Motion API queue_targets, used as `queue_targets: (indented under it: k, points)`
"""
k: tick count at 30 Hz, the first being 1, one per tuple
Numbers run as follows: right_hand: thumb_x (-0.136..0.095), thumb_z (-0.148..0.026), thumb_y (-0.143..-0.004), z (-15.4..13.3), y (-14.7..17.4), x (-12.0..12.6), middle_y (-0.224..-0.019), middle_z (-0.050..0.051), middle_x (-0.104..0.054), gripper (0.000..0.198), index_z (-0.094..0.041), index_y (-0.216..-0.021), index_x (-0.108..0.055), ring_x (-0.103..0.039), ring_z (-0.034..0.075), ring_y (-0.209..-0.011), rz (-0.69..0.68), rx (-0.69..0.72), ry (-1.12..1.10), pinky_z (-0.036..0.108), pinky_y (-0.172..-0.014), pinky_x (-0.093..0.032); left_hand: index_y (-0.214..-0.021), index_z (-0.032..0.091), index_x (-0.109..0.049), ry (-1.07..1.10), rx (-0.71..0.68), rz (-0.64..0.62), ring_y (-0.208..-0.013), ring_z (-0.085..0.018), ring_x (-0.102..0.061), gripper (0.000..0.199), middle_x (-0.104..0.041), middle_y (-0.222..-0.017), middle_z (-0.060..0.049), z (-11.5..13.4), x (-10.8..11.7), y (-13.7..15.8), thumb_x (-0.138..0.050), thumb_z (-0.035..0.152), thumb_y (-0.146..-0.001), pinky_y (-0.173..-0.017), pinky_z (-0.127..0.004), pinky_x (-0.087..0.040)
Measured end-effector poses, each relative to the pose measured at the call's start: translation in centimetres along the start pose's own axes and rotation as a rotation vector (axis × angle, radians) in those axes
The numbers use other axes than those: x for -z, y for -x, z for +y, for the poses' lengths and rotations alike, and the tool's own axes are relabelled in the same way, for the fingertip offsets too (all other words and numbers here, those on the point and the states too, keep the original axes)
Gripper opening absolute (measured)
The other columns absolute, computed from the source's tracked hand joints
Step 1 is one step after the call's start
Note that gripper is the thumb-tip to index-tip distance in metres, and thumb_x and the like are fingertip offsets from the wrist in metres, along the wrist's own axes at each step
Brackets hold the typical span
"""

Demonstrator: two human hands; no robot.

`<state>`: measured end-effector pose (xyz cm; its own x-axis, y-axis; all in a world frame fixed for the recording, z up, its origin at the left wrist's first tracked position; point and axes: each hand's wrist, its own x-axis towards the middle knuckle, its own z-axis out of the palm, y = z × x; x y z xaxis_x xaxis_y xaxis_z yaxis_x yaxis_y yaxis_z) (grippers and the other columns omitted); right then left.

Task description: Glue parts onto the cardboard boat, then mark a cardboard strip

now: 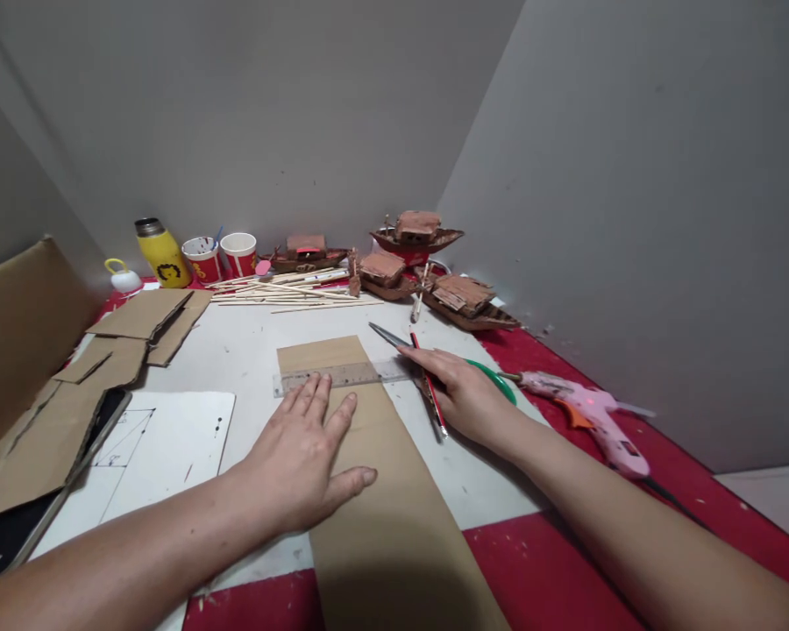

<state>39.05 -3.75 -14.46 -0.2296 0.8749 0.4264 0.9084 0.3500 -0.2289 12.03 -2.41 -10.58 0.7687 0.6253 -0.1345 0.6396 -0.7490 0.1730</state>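
Left hand [302, 460], thumb apart from fingers, rests on ruler [358, 375] across cardboard [381, 478]; right hand [464, 399], finger grip unclear, at scissors [387, 334], pencil [435, 403]; glue gun [601, 412] near table's [519, 570] right edge.

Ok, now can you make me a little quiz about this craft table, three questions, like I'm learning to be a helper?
1. Which thing do fingers of the left hand touch?
a) yellow bottle
b) clear ruler
c) paper cup

2. True or false: the glue gun is mostly pink.

3. How many model boats are there?

Key: 1. b; 2. true; 3. four.
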Motion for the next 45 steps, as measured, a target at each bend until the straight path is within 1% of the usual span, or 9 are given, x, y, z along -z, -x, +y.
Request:
queue_targets:
  k: [7, 12, 14, 18, 24, 28, 35, 40, 45]
  points:
    - [-0.047, -0.014, -0.085, 1.3, -0.3, -0.2, -0.123, 0.014, -0.067, 0.046, -0.019, -0.130, -0.059, -0.065, 0.028, -0.112, 0.012, -0.090, -0.014, 0.046, -0.094, -0.053, -0.150, 0.012, -0.031, -0.012, -0.023, 0.036, -0.145, -0.039, -0.012, 0.082, -0.016, -0.156, -0.024, -0.1, -0.4, 0.3, -0.038, 0.066, -0.089, -0.114, -0.052, -0.021]
    - [-0.052, -0.020, -0.086, -0.7, -0.3, 0.2, -0.116, 0.014, -0.070, 0.042, -0.019, -0.127, -0.060, -0.068, 0.026, -0.104, 0.045, -0.112, -0.091, 0.042, -0.088, -0.055, -0.151, 0.012, -0.030, -0.028, -0.021, 0.066, -0.145, -0.038, -0.013, 0.082, -0.019, -0.157, -0.022, -0.1, -0.5, 0.5, -0.035, 0.067, -0.090, -0.114, -0.051, -0.021]
    - [-0.052, -0.021, -0.088, -2.3, -0.4, 0.5, -0.116, 0.014, -0.070, 0.041, -0.018, -0.128, -0.059, -0.067, 0.025, -0.105, 0.033, -0.063, -0.120, 0.042, -0.089, -0.055, -0.151, 0.012, -0.030, -0.023, -0.021, 0.070, -0.145, -0.038, -0.014, 0.082, -0.021, -0.157, -0.022, -0.1, -0.5, 0.6, -0.035, 0.067, -0.090, -0.114, -0.050, -0.021]
    - [-0.054, -0.023, -0.088, -4.3, -1.3, 0.4, -0.125, 0.016, -0.065, 0.044, -0.018, -0.133, -0.055, -0.060, 0.028, -0.117, -0.054, 0.119, -0.115, 0.048, -0.097, -0.049, -0.150, 0.013, -0.032, -0.013, -0.025, 0.098, -0.144, -0.038, -0.017, 0.082, -0.022, -0.156, -0.023, -0.1, -0.5, 0.7, -0.038, 0.067, -0.089, -0.114, -0.049, -0.021]
    - [-0.048, -0.024, -0.095, -2.9, -3.8, -0.9, -0.117, 0.013, -0.069, 0.036, -0.019, -0.129, -0.059, -0.063, 0.024, -0.110, -0.230, 0.307, -0.194, 0.044, -0.095, -0.050, -0.147, 0.011, -0.037, -0.021, -0.070, 0.162, -0.144, -0.038, -0.019, 0.079, -0.020, -0.157, -0.023, -0.5, -0.9, 1.1, -0.039, 0.064, -0.089, -0.115, -0.052, -0.015]
    - [-0.049, -0.025, -0.095, -2.0, -5.0, -0.8, -0.115, 0.013, -0.070, 0.034, -0.018, -0.127, -0.061, -0.064, 0.022, -0.108, -0.260, 0.356, -0.182, 0.041, -0.093, -0.051, -0.146, 0.014, -0.039, -0.016, -0.085, 0.151, -0.144, -0.039, -0.018, 0.076, -0.020, -0.157, -0.022, -0.7, -0.7, 1.4, -0.043, 0.064, -0.089, -0.114, -0.057, -0.015]
    - [-0.050, -0.017, -0.093, -0.6, -6.2, 0.2, -0.118, 0.015, -0.069, 0.038, -0.019, -0.130, -0.059, -0.064, 0.021, -0.109, -0.305, 0.435, -0.185, 0.042, -0.093, -0.051, -0.147, 0.018, -0.038, -0.026, -0.033, 0.140, -0.144, -0.042, -0.013, 0.075, -0.018, -0.157, -0.022, -0.5, -0.4, 1.8, -0.041, 0.066, -0.089, -0.112, -0.061, -0.017]
    - [-0.049, -0.014, -0.091, -0.3, -6.8, 0.5, -0.117, 0.015, -0.069, 0.039, -0.019, -0.129, -0.061, -0.064, 0.023, -0.107, -0.335, 0.485, -0.176, 0.044, -0.092, -0.051, -0.149, 0.020, -0.035, -0.017, -0.004, 0.104, -0.143, -0.043, -0.017, 0.077, -0.022, -0.155, -0.023, -0.3, -0.2, 1.7, -0.039, 0.068, -0.089, -0.112, -0.058, -0.021]
    - [-0.048, -0.014, -0.092, 0.4, -6.8, 0.5, -0.117, 0.013, -0.069, 0.043, -0.021, -0.134, -0.056, -0.063, 0.022, -0.107, -0.343, 0.477, -0.160, 0.042, -0.092, -0.051, -0.149, 0.014, -0.034, -0.012, 0.005, 0.077, -0.143, -0.041, -0.011, 0.078, -0.017, -0.156, -0.024, 0.1, -0.4, 1.4, -0.035, 0.066, -0.091, -0.114, -0.054, -0.022]
